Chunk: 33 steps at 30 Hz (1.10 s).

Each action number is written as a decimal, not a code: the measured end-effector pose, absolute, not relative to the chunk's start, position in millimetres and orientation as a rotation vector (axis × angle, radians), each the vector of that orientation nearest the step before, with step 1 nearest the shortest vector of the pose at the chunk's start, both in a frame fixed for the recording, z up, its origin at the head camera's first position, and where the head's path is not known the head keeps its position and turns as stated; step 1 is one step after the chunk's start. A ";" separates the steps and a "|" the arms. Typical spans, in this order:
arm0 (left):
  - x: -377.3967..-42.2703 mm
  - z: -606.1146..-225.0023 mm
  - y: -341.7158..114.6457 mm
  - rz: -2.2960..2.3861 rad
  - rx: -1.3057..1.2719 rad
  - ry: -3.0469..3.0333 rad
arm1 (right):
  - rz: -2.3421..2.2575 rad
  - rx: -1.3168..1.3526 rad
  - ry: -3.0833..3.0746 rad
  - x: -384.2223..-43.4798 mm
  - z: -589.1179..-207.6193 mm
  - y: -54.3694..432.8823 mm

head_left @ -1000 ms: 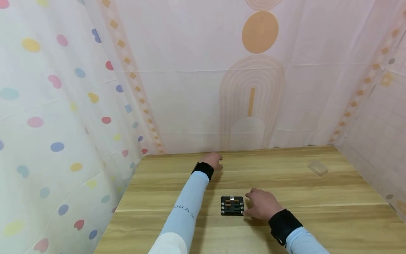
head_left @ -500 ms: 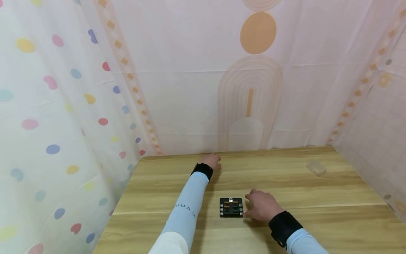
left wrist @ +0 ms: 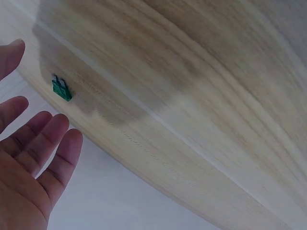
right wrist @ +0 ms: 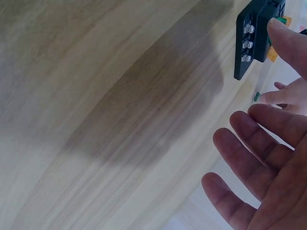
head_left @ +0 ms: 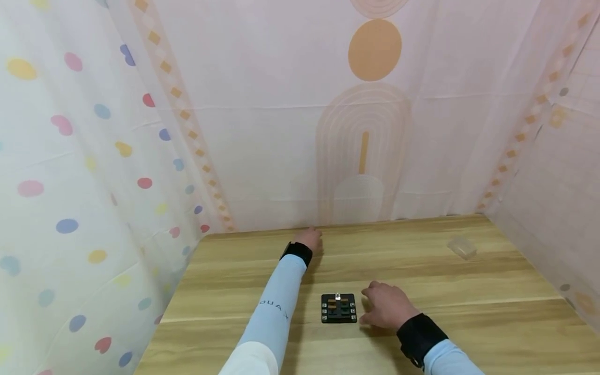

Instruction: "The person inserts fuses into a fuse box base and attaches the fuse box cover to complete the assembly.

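Observation:
At the far side of the table, my left hand (head_left: 308,238) reaches out with its fingers apart. A small green blade fuse (left wrist: 62,88) lies on the wood just off its fingertips in the left wrist view, metal prongs showing, near the table's edge. My right hand (head_left: 388,304) hovers close to the right side of a black fuse box (head_left: 338,308), fingers loosely bent and holding nothing. Silver screw terminals line both sides of the box, and orange and green fuses sit in it. In the right wrist view the thumb overlaps the fuse box (right wrist: 259,36).
A clear plastic box (head_left: 462,247) rests on the wooden table (head_left: 403,255) at the back right. Behind the table hangs a pale patterned curtain (head_left: 267,156), with a dotted one (head_left: 84,208) at the left.
The head view has turned slightly, so the scene sits farther left. The gap between my right hand and the fuse box has widened a little. My left hand stays at the far edge.

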<state>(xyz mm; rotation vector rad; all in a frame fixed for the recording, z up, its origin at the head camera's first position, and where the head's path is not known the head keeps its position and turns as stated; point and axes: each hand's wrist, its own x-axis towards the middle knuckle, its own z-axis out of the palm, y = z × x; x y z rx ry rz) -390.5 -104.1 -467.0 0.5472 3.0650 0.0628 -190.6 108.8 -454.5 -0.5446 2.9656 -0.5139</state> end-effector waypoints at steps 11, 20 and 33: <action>-391.5 -478.4 -104.9 -0.019 0.536 3.019 | -0.507 -0.559 2.969 -191.1 -457.5 109.9; -397.4 -477.0 -105.6 -0.017 0.615 3.015 | -0.515 -0.545 2.978 -191.2 -454.6 109.4; -389.3 -470.2 -110.8 0.062 0.570 3.038 | -0.505 -0.565 2.978 -192.0 -456.1 106.6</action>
